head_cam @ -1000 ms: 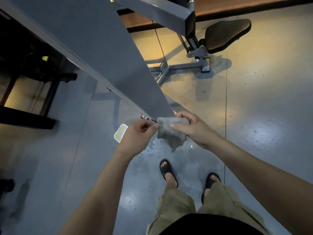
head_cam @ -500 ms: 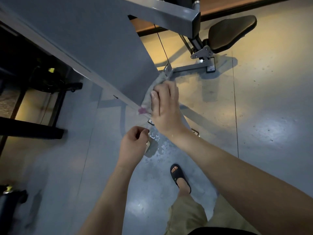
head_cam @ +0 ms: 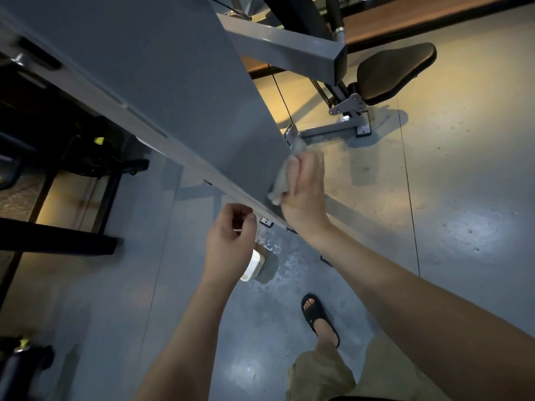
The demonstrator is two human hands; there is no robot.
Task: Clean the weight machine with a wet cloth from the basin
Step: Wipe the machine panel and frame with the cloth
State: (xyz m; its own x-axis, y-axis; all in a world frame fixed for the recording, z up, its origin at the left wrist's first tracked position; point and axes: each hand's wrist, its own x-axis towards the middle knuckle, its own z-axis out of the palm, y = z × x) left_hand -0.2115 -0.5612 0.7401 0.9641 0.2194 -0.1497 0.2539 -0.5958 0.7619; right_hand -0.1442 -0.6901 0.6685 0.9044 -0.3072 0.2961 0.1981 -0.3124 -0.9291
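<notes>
Across most of the view runs the weight machine [head_cam: 173, 82], its broad grey panel slanting down to a lower corner near the middle of the picture. Under and around that panel lies the grey floor [head_cam: 463, 198], glossy and speckled. Left of the panel stands a dark frame [head_cam: 58, 241] of other equipment, deep in shadow. Beyond the panel's far edge a black padded seat [head_cam: 396, 72] sits on a bolted grey foot [head_cam: 333, 130], and a thin cable [head_cam: 282, 102] runs down close along that same edge – it and the foot crowd the corner being wiped.

At the panel's lower corner the right hand [head_cam: 304, 192] presses the cloth [head_cam: 282, 180] against the edge, fingers laid fairly straight over it; the hand is blurred, so the thumb's hold cannot be told. The pale cloth shows between hand and metal, bunched. Just below the panel's lower rim the left hand [head_cam: 228, 244] hovers with fingers curled into a loose fist, nothing in it, apart from the metal.

On the floor under that corner sits the white basin [head_cam: 253, 266] – partly hidden by the left hand – with a wet patch [head_cam: 289, 261] beside it. Nearer the person than the panel, a black sandal [head_cam: 318, 319] and khaki shorts [head_cam: 321, 377] show.
</notes>
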